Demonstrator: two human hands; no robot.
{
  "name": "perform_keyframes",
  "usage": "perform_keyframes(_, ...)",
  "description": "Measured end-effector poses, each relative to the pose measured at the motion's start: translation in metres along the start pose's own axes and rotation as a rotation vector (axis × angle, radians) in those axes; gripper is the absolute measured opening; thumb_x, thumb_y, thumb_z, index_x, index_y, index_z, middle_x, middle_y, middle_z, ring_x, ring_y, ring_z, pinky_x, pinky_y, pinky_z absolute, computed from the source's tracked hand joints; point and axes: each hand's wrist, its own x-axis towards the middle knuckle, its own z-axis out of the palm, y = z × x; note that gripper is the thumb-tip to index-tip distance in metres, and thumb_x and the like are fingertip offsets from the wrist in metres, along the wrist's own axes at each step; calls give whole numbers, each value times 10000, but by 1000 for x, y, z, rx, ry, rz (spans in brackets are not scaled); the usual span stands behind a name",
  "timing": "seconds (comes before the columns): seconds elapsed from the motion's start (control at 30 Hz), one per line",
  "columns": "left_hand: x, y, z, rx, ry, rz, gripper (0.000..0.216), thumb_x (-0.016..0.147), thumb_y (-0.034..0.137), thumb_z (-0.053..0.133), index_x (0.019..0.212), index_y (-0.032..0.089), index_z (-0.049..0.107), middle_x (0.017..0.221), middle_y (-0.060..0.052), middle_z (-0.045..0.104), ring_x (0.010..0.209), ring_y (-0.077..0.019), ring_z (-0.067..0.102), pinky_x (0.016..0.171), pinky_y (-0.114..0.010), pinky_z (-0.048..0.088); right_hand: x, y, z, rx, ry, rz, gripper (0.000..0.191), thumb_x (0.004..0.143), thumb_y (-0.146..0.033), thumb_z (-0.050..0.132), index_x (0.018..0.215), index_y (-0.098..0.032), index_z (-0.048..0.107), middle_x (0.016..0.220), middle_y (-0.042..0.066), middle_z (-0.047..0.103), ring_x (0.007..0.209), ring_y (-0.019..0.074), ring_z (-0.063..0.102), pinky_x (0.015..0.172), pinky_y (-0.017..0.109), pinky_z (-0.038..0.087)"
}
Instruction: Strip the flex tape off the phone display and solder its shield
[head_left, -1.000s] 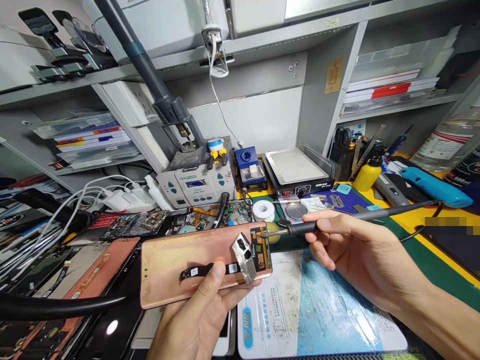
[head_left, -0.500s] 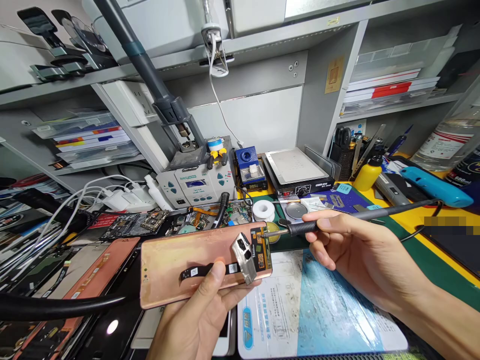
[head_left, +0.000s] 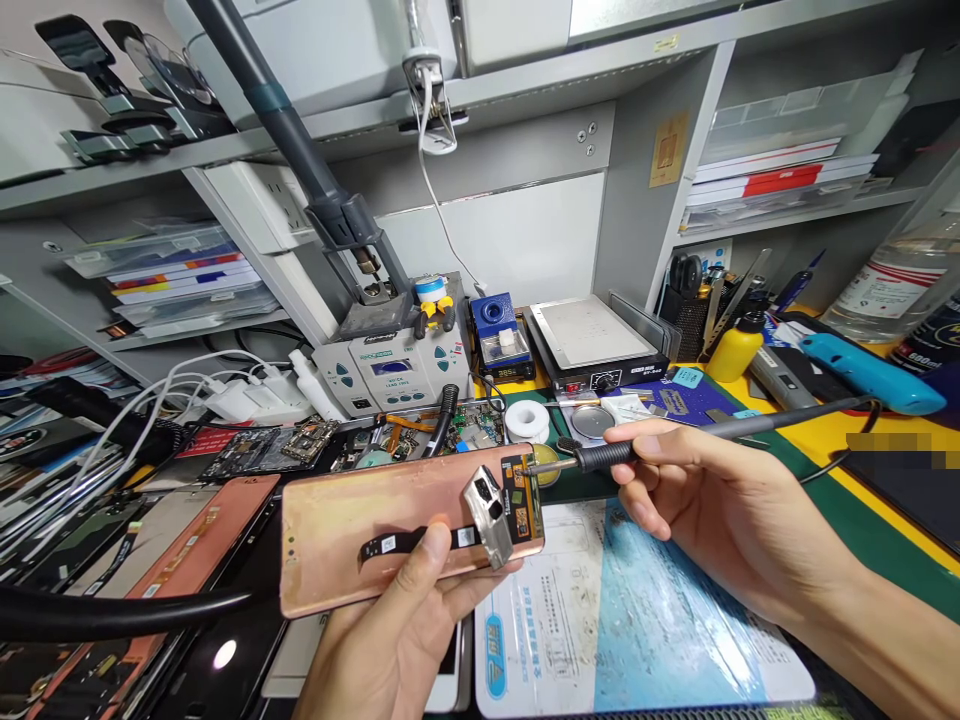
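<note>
My left hand (head_left: 405,610) grips a copper-coloured phone screen panel (head_left: 337,520) from below, its thumb pressed on the back near a black flex cable (head_left: 386,544). A crumpled silver metal piece (head_left: 489,518) with dark openings lies across the panel near its right end. Between the fingers of my right hand (head_left: 675,475) is a soldering iron (head_left: 611,456) with a black ribbed grip. Its tip reaches the upper part of the dark circuit strip (head_left: 520,498) at the panel's right end; whether it touches cannot be told.
Behind the panel stand a hot air station (head_left: 390,365), a solder spool (head_left: 526,421) and a heating plate (head_left: 600,340). A white-and-blue work mat (head_left: 637,610) lies below my hands. Several phone panels (head_left: 172,540) lie at left, with a thick black hose (head_left: 127,606) above them.
</note>
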Motion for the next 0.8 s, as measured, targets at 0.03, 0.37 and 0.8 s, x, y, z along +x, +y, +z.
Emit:
perform_keyframes(0.03, 0, 0, 0, -10, -2, -9, 370, 955, 358, 696, 1269, 181, 776, 1359, -130, 742, 1121, -391, 758, 1082, -556, 563, 0, 0, 0, -1, -3, 0, 207, 622, -298, 878, 770, -156, 848, 638, 83, 721, 430, 115, 588, 422, 186, 478)
perform_keyframes(0.37, 2, -1, -1, -25, 0, -19, 350, 951, 351, 702, 1251, 191, 787, 1371, -122, 735, 1116, -390, 760, 1078, -559, 563, 0, 0, -1, 8, 3, -3, 223, 607, -303, 879, 764, -149, 841, 610, 82, 706, 416, 117, 576, 414, 191, 473)
perform_keyframes(0.8, 1, -1, -3, -39, 5, -70, 309, 972, 354, 670, 1059, 109, 837, 1314, -148, 763, 1185, -396, 726, 1097, -530, 559, -1, -1, 1, -1, -2, -3, 213, 622, -300, 866, 770, -148, 845, 614, 85, 706, 417, 114, 580, 427, 186, 478)
